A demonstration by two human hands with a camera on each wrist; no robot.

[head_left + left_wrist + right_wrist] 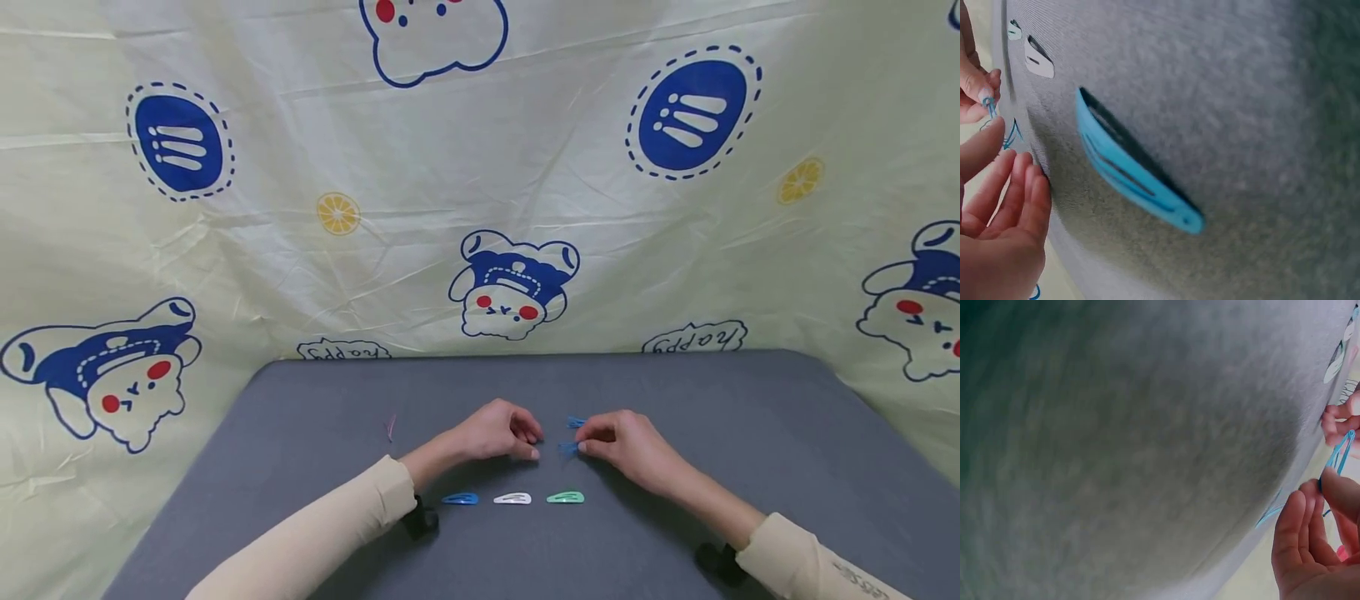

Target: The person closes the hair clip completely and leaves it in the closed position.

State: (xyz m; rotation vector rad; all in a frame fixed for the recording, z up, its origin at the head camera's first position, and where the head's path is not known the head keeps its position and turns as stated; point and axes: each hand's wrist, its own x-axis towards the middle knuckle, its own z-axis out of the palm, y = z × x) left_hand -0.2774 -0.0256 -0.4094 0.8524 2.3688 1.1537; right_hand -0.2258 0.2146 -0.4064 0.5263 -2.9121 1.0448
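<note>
My right hand (pixel 626 446) pinches a thin blue elastic band (pixel 567 447) between thumb and fingertips; in the right wrist view the band (pixel 1338 452) stands up from the fingers as a narrow loop. Just beyond those fingers, more blue bands (pixel 576 422) lie on the table. My left hand (pixel 498 432) is held opposite, a small gap away, its fingers loosely bent and nothing between them. Nearer to me lie three snap hair clips in a row: blue (pixel 460 498), white (pixel 512 498) and green (pixel 566 497). The left wrist view has the blue clip large in its middle.
A pink strand (pixel 391 427) lies at the left on the grey cloth-covered table (pixel 315 467). Behind the table hangs a pale curtain (pixel 420 167) with cartoon prints. Dark wrist cameras (pixel 422 520) sit under both sleeves.
</note>
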